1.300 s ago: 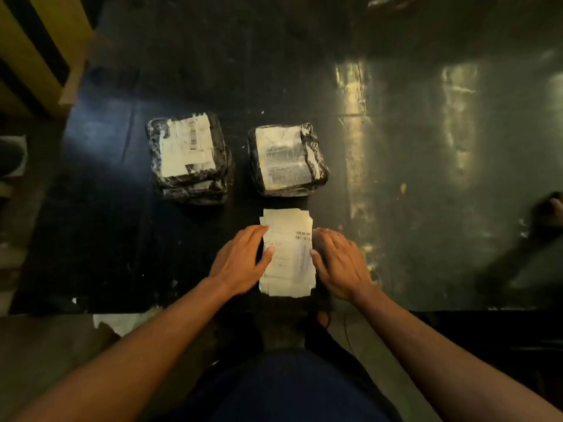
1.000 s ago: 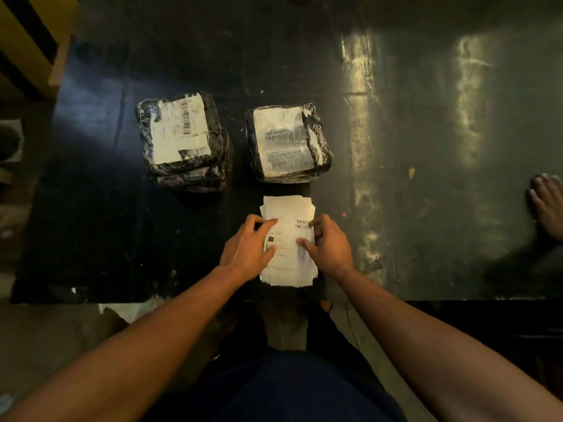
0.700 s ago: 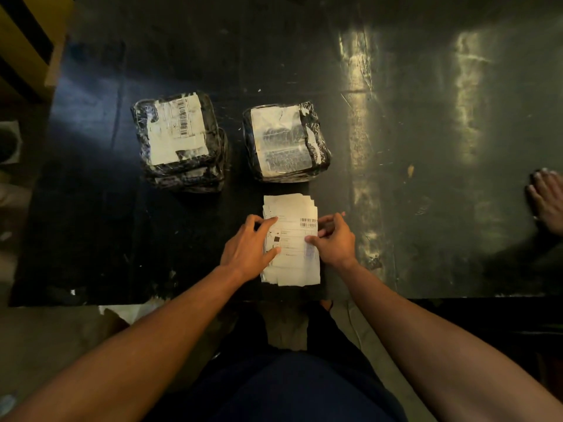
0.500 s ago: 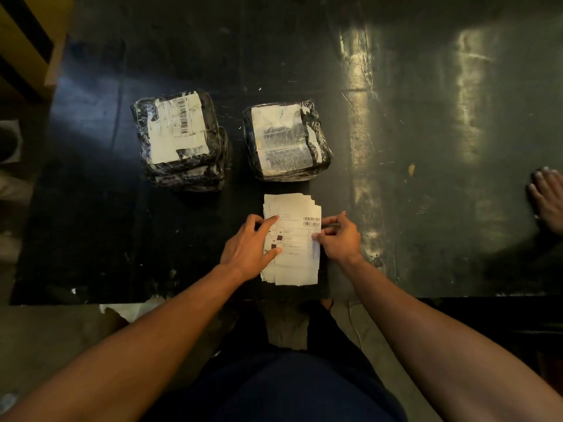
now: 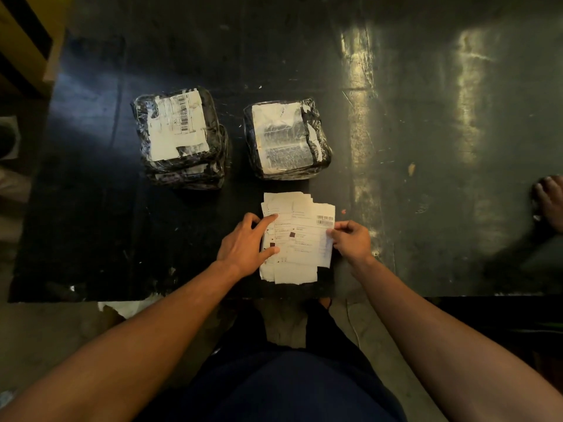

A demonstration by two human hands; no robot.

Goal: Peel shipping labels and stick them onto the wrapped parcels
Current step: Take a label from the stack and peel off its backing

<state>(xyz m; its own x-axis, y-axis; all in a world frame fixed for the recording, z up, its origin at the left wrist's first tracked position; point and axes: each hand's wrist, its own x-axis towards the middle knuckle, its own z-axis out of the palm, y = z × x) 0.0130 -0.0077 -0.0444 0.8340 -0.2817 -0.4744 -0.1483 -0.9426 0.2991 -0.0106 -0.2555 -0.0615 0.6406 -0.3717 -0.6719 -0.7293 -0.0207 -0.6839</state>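
A stack of white shipping labels [image 5: 297, 239] lies near the front edge of the dark table [image 5: 426, 147]. My left hand [image 5: 246, 245] presses flat fingers on the stack's left side. My right hand [image 5: 350, 240] pinches the right edge of the top label [image 5: 307, 236], which sits shifted to the right of the pile. Behind the stack are two parcels wrapped in black plastic. The left parcel [image 5: 179, 138] lies on top of another parcel and carries a barcode label. The right parcel [image 5: 288, 138] has a crumpled white label under clear film.
Another person's hand [image 5: 551, 202] rests on the table at the far right edge. A yellow and black box [image 5: 27, 41] stands off the table's back left corner. A scrap of white paper [image 5: 122, 307] lies on the floor below the front edge.
My right hand went from lying flat on the stack to pinching the top label's right edge, and has slid that label to the right. My left hand stayed pressing the stack.
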